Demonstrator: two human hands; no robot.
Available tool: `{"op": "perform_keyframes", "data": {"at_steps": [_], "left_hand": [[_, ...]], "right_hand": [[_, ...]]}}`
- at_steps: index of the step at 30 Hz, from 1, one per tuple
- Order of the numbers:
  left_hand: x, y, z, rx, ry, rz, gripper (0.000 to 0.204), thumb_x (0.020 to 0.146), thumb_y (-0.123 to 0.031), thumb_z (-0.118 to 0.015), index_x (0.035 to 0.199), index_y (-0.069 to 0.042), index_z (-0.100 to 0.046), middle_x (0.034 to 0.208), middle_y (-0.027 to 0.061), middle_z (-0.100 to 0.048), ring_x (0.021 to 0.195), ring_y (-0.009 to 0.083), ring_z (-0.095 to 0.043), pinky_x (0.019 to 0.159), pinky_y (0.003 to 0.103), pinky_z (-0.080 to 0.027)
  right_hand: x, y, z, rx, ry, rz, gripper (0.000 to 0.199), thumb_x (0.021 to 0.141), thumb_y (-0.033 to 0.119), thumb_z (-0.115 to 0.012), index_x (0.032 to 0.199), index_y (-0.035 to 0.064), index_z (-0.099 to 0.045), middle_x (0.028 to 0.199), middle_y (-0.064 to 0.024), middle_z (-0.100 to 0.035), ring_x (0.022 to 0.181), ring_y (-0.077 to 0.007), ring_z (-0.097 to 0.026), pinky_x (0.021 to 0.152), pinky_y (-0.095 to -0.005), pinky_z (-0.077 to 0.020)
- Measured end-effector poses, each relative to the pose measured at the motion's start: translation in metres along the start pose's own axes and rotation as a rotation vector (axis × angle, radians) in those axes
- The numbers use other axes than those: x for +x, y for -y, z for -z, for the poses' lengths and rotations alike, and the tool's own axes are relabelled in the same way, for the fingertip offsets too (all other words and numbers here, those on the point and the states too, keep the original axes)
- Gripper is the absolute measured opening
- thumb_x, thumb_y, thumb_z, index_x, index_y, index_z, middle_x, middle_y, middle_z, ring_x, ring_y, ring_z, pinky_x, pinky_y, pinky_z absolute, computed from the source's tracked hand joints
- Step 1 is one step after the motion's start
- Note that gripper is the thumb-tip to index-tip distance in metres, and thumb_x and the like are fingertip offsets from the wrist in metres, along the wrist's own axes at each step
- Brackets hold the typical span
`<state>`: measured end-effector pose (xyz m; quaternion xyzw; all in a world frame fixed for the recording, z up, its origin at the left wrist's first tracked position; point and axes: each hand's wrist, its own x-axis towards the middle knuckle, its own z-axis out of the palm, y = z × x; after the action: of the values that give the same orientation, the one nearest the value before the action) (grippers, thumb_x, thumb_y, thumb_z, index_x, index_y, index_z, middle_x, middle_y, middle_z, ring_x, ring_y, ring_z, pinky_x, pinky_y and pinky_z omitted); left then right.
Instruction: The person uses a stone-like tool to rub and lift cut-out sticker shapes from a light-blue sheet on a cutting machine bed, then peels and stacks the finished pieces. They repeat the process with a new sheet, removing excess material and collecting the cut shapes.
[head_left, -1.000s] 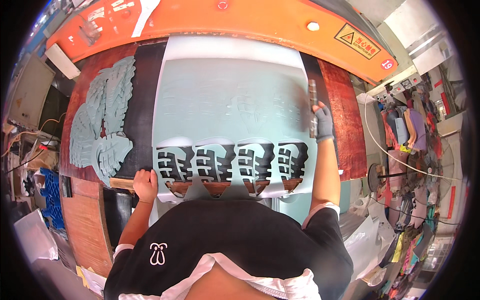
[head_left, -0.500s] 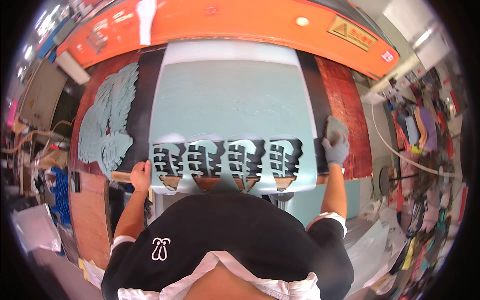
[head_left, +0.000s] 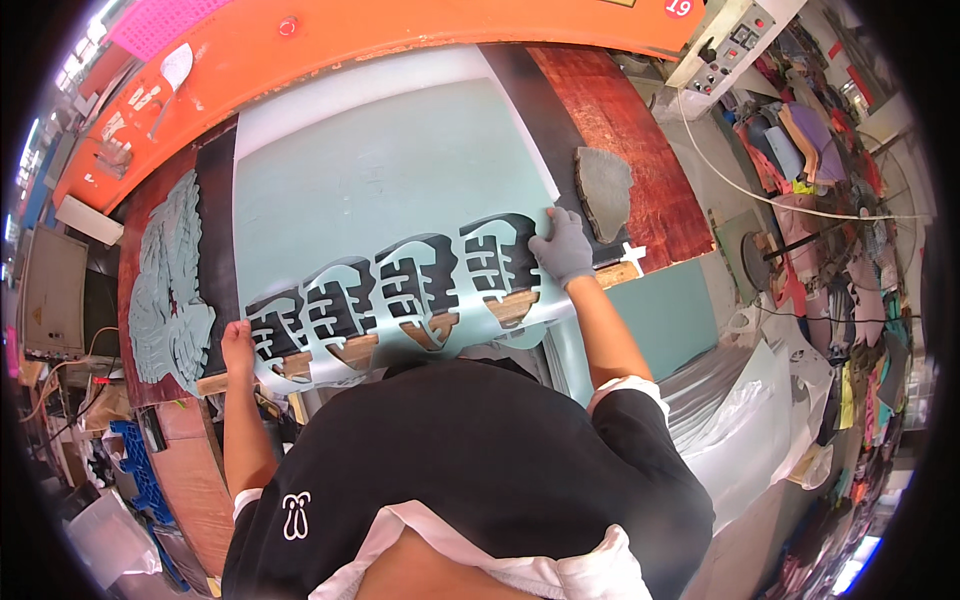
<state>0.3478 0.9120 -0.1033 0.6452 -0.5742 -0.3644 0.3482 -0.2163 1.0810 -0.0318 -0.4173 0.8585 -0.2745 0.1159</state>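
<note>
A pale green sheet (head_left: 390, 170) lies in front of me, with several shaped cut-outs along its near edge. Dark board and a wooden edge show through the openings. My bare left hand (head_left: 237, 345) is closed at the sheet's near left corner, fingers pinching its edge. On the right, my right hand (head_left: 565, 247) wears a grey glove and grips the sheet's right edge beside the last cut-out; its fingertips are partly hidden. Beyond that hand, a grey slab-like piece (head_left: 604, 192) with a curved side rests untouched on the board.
Green cut pieces (head_left: 170, 290) are piled at the left. An orange machine beam (head_left: 340, 45) spans the far side. Reddish boards (head_left: 630, 130) flank the black work strip. A control box (head_left: 735, 45) stands at the far right, with a pale hose (head_left: 770, 205) hanging below it.
My right hand has left the grey piece and moved left onto the sheet's right edge. The near edge of the sheet has shifted slightly. My left hand stays at its corner; the view has turned.
</note>
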Motion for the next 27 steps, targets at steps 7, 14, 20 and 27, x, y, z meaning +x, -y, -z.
{"op": "perform_keyframes", "data": {"at_steps": [7, 14, 20, 27], "left_hand": [[-0.040, -0.023, 0.006, 0.352, -0.208, -0.118, 0.018, 0.085, -0.016, -0.061, 0.094, -0.002, -0.057, 0.077, 0.0063, -0.057, 0.073, 0.0172, -0.055, 0.068, 0.032, -0.047], [-0.074, -0.100, -0.027, -0.940, 0.257, 0.493, 0.048, 0.093, -0.021, -0.053, 0.132, -0.001, -0.034, 0.127, 0.0164, -0.047, 0.093, 0.0299, -0.063, 0.068, 0.036, -0.054], [-0.036, -0.092, -0.052, -1.450, 0.138, 0.832, 0.033, 0.090, -0.027, -0.052, 0.113, -0.003, -0.049, 0.108, 0.0166, -0.056, 0.093, 0.0283, -0.059, 0.079, 0.041, -0.047], [-0.039, -0.083, -0.066, -1.633, 0.067, 0.798, 0.029, 0.091, -0.028, -0.048, 0.072, -0.006, -0.052, 0.087, 0.0137, -0.063, 0.072, 0.0273, -0.060, 0.066, 0.038, -0.050]], "right_hand": [[-0.042, -0.032, -0.001, -0.012, -0.100, 0.254, 0.048, 0.071, 0.025, -0.067, 0.110, 0.0026, -0.052, 0.110, -0.0189, -0.053, 0.108, -0.0367, -0.049, 0.089, -0.0436, -0.0424], [-0.012, 0.018, -0.005, -0.082, -0.208, 0.439, 0.048, 0.074, 0.028, -0.069, 0.113, 0.0034, -0.053, 0.121, -0.0216, -0.048, 0.112, -0.0383, -0.046, 0.094, -0.0450, -0.0386], [0.010, 0.133, -0.051, 0.018, -0.022, 0.878, 0.050, 0.075, 0.030, -0.070, 0.116, 0.0063, -0.053, 0.125, -0.0164, -0.050, 0.114, -0.0361, -0.047, 0.095, -0.0441, -0.0401], [-0.002, 0.259, -0.147, 0.140, 0.344, 1.315, 0.051, 0.072, 0.028, -0.071, 0.114, 0.0051, -0.053, 0.120, -0.0152, -0.052, 0.111, -0.0323, -0.049, 0.094, -0.0412, -0.0410]]}}
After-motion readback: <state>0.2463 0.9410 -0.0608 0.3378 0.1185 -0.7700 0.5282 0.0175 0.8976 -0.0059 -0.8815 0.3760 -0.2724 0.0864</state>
